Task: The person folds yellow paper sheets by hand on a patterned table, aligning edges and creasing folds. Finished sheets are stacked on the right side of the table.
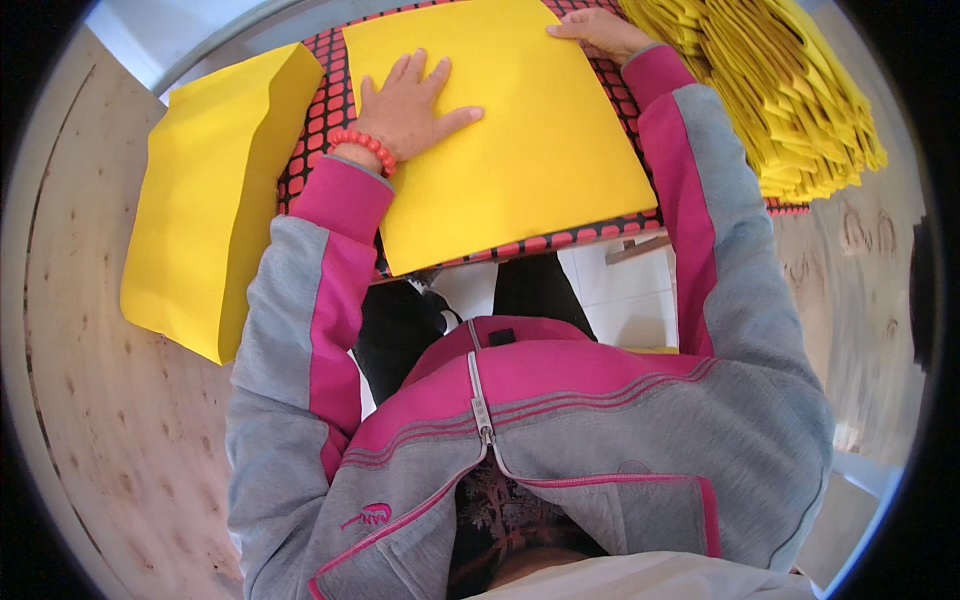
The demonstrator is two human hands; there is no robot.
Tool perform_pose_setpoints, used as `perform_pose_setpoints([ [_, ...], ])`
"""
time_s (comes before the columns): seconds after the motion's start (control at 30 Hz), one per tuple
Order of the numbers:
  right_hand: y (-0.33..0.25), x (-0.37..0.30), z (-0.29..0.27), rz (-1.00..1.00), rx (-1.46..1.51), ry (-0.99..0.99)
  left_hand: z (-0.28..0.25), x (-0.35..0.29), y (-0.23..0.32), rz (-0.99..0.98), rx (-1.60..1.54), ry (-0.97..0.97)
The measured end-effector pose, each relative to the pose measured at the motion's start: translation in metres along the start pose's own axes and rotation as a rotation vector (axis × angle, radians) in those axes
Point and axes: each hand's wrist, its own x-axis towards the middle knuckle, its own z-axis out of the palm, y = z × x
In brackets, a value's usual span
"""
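Note:
A large yellow sheet, smooth and paper-like or thin foam, lies flat on a table top covered in a red-and-black patterned cloth. My left hand rests palm down on the sheet's left half, fingers and thumb spread, a red bead bracelet at its wrist. At the sheet's far right edge is my right hand, its thumb on top of the sheet and its fingers closed at the edge. Whether the sheet is one layer or several I cannot tell.
To the left, a thick stack of flat yellow sheets lies on a wooden board. At the far right stands a tall pile of folded yellow pieces, close to my right forearm. Another wooden surface extends along the right.

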Motion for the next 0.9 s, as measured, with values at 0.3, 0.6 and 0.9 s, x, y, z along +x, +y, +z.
perform_pose_setpoints([
  [0.3,0.006,0.000,0.013,-0.229,-0.618,0.267,-0.004,0.004,0.003,0.003,-0.050,-0.028],
  [0.6,-0.020,0.017,0.007,0.116,-0.094,0.200,-0.002,0.005,0.001,0.132,-0.192,-0.019],
  [0.9,-0.011,0.015,0.059,-1.072,-1.678,0.424,-0.012,0.003,-0.005,0.111,-0.197,0.007],
])
